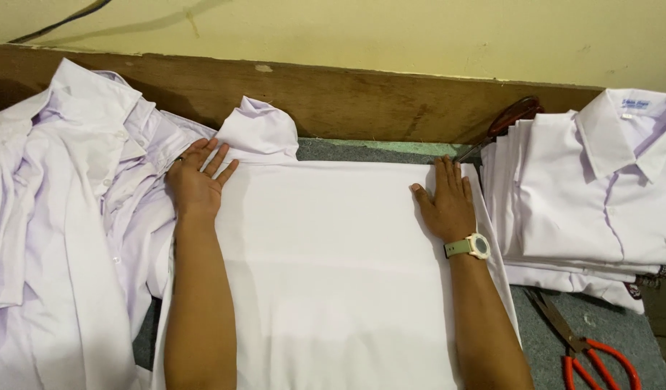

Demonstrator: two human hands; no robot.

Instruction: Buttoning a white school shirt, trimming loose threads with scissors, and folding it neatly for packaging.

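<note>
A white shirt (333,267) lies spread flat, back side up, in the middle of the grey table. My left hand (197,180) presses flat on its far left corner, fingers spread, beside a white sleeve (259,130) that sticks up at the far edge. On the far right edge of the same shirt rests my right hand (447,202), palm down, with a pale green watch (471,247) on the wrist. Neither hand grips anything.
A loose heap of white shirts (66,209) fills the left side. A neat stack of folded white shirts (593,195) sits at the right. Red-handled scissors (585,347) lie at the near right; another dark-handled pair (507,121) leans by the wooden back board (362,101).
</note>
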